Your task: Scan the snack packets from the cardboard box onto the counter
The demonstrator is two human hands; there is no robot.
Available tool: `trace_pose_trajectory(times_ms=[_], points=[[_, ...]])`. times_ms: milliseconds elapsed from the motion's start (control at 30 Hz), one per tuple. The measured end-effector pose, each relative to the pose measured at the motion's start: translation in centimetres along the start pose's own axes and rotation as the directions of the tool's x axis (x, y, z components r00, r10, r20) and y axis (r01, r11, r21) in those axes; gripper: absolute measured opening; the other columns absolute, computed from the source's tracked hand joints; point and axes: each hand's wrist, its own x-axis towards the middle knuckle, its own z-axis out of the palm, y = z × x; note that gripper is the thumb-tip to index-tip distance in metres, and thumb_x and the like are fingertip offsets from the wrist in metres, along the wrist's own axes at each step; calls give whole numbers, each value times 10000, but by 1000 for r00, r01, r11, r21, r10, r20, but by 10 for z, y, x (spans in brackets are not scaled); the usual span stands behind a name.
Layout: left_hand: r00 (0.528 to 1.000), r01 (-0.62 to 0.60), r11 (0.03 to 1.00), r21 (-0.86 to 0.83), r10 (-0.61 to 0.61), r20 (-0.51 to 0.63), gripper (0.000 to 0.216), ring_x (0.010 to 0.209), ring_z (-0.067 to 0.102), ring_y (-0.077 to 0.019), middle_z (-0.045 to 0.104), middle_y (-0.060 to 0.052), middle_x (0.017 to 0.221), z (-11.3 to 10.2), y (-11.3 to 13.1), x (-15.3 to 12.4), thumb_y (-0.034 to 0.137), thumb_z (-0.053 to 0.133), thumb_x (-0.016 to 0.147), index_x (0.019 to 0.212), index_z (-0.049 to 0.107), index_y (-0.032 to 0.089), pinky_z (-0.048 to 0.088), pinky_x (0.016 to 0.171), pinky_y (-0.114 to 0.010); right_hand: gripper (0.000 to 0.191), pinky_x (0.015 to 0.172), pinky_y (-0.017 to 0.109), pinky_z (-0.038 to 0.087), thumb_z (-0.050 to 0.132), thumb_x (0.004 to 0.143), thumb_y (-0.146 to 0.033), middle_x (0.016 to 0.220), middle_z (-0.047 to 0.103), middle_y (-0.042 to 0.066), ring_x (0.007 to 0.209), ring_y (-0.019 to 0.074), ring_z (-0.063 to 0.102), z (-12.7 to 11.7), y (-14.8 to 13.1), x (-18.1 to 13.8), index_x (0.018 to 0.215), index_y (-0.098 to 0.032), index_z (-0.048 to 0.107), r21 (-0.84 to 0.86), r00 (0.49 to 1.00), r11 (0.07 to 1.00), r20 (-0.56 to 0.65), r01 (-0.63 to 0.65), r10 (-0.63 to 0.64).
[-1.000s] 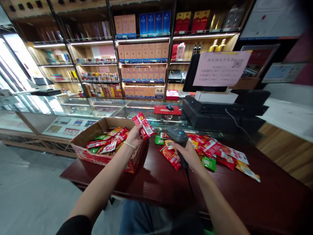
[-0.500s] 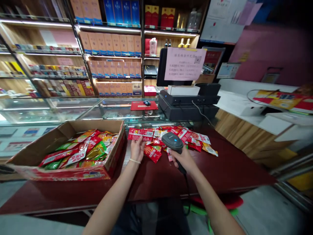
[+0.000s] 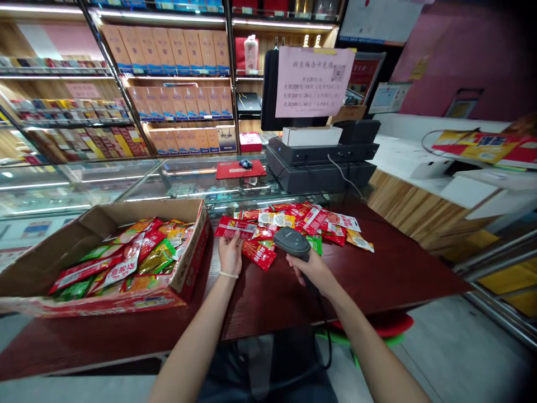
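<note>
My left hand [image 3: 230, 256] pinches the lower edge of a red snack packet [image 3: 235, 227], its printed side with a barcode facing me. In my right hand [image 3: 312, 270] is a dark barcode scanner [image 3: 292, 242], gripped by the handle, its head tilted toward the packet but apart from it. A cable hangs from the handle past the table edge. Behind and between my hands lies a spread of snack packets [image 3: 312, 219], mostly red, some white, yellow or green. One red packet [image 3: 259, 254] lies nearest, between the hands. My fingertips behind the held packet are partly hidden.
On the left stands an open cardboard box [image 3: 195, 246] holding many packets. Across the dark red table [image 3: 377, 280], a glass counter [image 3: 184, 179] carries a red mat [image 3: 222, 170] with a mouse. A monitor [image 3: 271, 95] stands on a black cash drawer [image 3: 302, 173]. A stool [image 3: 388, 327] is below.
The view has shifted, so the shelves sit higher in it. My left hand still holds the red packet, now tilted slightly. The scanner's blue light no longer shows.
</note>
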Motion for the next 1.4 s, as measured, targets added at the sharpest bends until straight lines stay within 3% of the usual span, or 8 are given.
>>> trace_pose_trajectory(times_ms=[67, 133, 267, 367, 600, 900, 1067, 1400], points=[[982, -190, 955, 229, 190, 24, 229, 917, 634, -162, 667, -25, 972, -4, 2, 2, 241, 720, 737, 942, 625, 201, 486, 899, -349, 331, 304, 201, 322, 696, 734, -451, 442, 477, -98, 300, 92, 423, -2, -2, 0, 765, -207, 475, 26, 1000, 1000, -8, -2, 2], [934, -351, 793, 499, 335, 125, 161, 976, 612, -187, 660, -50, 995, -9, 3, 4, 212, 660, 777, 937, 671, 198, 459, 952, -376, 333, 303, 204, 323, 696, 742, -454, 451, 479, -91, 300, 90, 423, -4, -3, 0, 742, -204, 477, 50, 1000, 999, -9, 7, -7], [884, -451, 535, 714, 159, 440, 338, 1082, 592, -224, 671, -79, 1102, -19, -4, 5, 69, 572, 753, 1032, 704, 204, 427, 1013, -407, 326, 304, 201, 313, 691, 766, -446, 464, 485, -75, 310, 88, 435, -8, -3, -1, 703, -194, 494, 74, 1000, 997, -5, 23, -23], [867, -419, 548, 724, 4, 499, 567, 1172, 567, -227, 632, -75, 1251, -22, -13, 4, -6, 519, 708, 1219, 628, 215, 404, 1051, -404, 341, 312, 203, 320, 684, 778, -457, 458, 484, -64, 316, 87, 437, -9, -4, -2, 667, -187, 508, 71, 1000, 997, 6, 20, -21], [920, -339, 733, 589, 130, 369, 355, 1075, 621, -189, 673, -92, 1141, -7, 3, -9, 84, 467, 820, 1120, 636, 172, 451, 995, -376, 376, 320, 198, 318, 693, 761, -480, 427, 480, -55, 310, 81, 432, -4, -20, -6, 619, -183, 512, 68, 1000, 998, 17, 19, -20], [844, -484, 738, 469, 253, 472, 263, 1014, 635, -183, 677, -76, 1070, 33, 130, -36, 241, 571, 880, 1135, 619, 202, 495, 909, -324, 343, 332, 211, 351, 717, 754, -466, 471, 515, -44, 335, 92, 454, 33, -59, 4, 686, -189, 527, 50, 984, 994, 145, 93, -100], [859, -506, 630, 590, 310, 406, 277, 988, 644, -206, 686, -72, 1023, -12, 207, -12, 262, 627, 838, 1107, 648, 200, 500, 899, -339, 349, 325, 232, 366, 731, 726, -480, 462, 516, -35, 332, 105, 446, 79, -80, 20, 676, -207, 519, 40, 960, 991, 247, 128, -134], [908, -291, 76, 954, 336, 250, 263, 875, 657, -220, 703, -83, 938, -156, 296, 88, 246, 597, 800, 1047, 654, 179, 496, 838, -349, 348, 315, 213, 355, 700, 744, -477, 471, 513, -51, 323, 98, 458, 175, -99, 60, 690, -205, 489, 80, 885, 981, 423, 177, -194]])
